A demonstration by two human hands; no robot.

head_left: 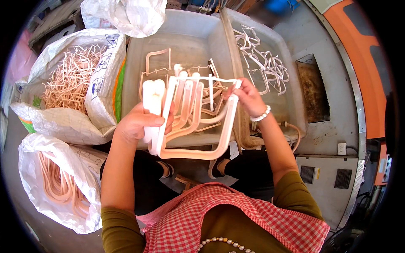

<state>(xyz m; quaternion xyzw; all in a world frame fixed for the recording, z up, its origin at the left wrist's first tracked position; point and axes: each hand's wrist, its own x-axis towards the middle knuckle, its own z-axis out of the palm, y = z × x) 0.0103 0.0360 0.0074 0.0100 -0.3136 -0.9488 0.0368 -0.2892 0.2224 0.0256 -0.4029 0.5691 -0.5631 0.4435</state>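
Note:
My left hand [141,122] is closed around one side of several pale pink U-shaped plastic handles [194,154], stacked together above a grey bin. A thin plastic runner [221,79] spans the top of the nearest handle from one upright end to the other. At the far end of that runner, my right hand [249,99] pinches the handle's upper right corner; the fingertips partly cover the joint. More plastic frames [158,53] lie in the bin behind, partly hidden by the held ones.
The grey bin [190,25] stands ahead. Beside it, a second bin [293,111] holds tangled white plastic frames [270,67]. To the left are a woven sack [63,122] of thin plastic scraps [71,80] and a white bag [31,168] of curved handles [63,181]. Orange machinery [363,76] is at right.

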